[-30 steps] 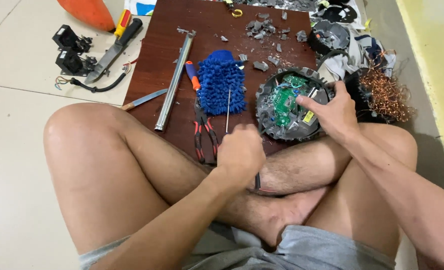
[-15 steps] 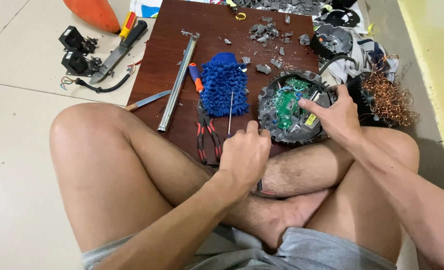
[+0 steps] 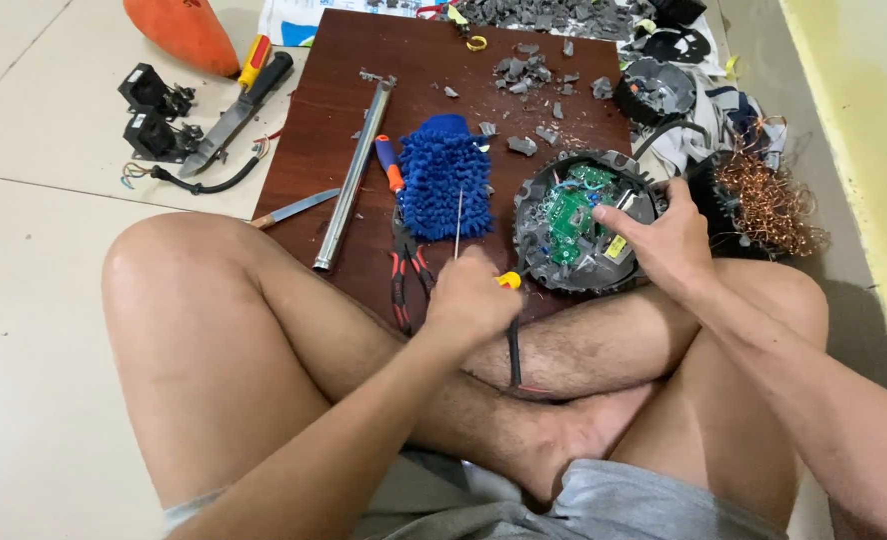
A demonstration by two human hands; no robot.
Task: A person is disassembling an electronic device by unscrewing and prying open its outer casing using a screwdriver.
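Observation:
I sit cross-legged on the floor at a dark brown board (image 3: 434, 70). My left hand (image 3: 472, 298) is closed on a screwdriver (image 3: 460, 222) with a yellow and black handle, its thin shaft pointing up over a blue fluffy mitt (image 3: 446, 188). My right hand (image 3: 662, 243) rests on the right rim of a round grey housing (image 3: 542, 250) with a green circuit board (image 3: 572, 208) inside. Red-handled pliers (image 3: 404, 270) lie just left of my left hand.
A long metal bar (image 3: 352, 176), a knife (image 3: 294, 208) and an orange-handled tool (image 3: 388, 166) lie on the board. Grey broken bits (image 3: 534, 70) litter its far end. A copper wire tangle (image 3: 769, 205) sits right. Black parts (image 3: 152, 112) and an orange object (image 3: 186, 32) lie left.
My left hand has shifted a little toward the round housing with the screwdriver, whose yellow handle end now shows. My right hand stays on the housing.

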